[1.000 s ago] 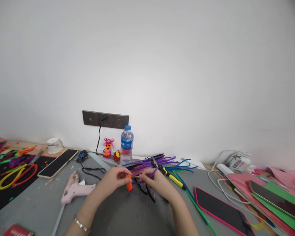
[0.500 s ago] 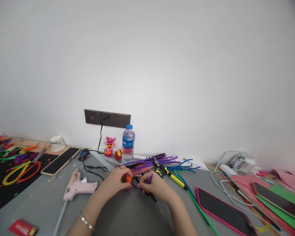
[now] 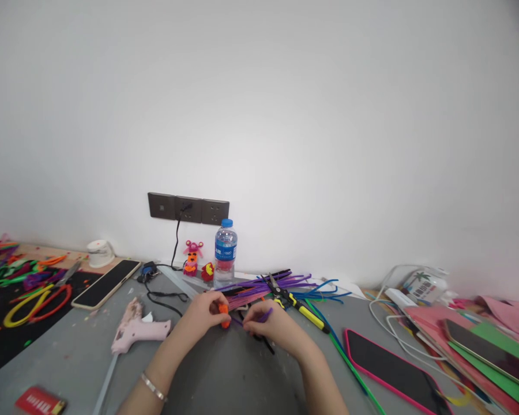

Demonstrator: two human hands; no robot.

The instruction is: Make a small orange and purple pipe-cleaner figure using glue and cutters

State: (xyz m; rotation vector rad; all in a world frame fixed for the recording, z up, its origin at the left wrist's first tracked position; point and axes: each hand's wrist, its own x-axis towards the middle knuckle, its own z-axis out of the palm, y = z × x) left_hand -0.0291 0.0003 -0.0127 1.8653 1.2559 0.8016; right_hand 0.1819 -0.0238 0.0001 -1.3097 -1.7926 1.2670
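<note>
Near the middle of the grey table, my left hand [image 3: 209, 311] is closed on a small orange fuzzy piece [image 3: 225, 317], seemingly coiled pipe cleaner. Just to its right, my right hand [image 3: 263, 318] pinches a purple pipe cleaner [image 3: 266, 315], whose thin end reaches left toward the orange piece. Whether the two touch is too small to tell. A short black strip [image 3: 268, 344] lies under my right fingers. Behind both hands spreads a bundle of purple, pink and black pipe cleaners [image 3: 285, 282]. Yellow-and-black pliers [image 3: 303, 308] rest on the bundle, beside my right hand.
A water bottle [image 3: 225, 253] stands behind my hands, beside a pink-and-orange figure [image 3: 191, 258]. To the left lie a pink glue gun [image 3: 140, 330], a phone [image 3: 107, 283] and scissors [image 3: 47, 300]. A pink-edged phone [image 3: 393, 372] and coloured sheets [image 3: 441, 328] are at right.
My left hand and the orange piece have shifted slightly left and up. The purple pipe cleaner in my right hand has tilted flatter. A person's hand at the far left edge has mostly left view.
</note>
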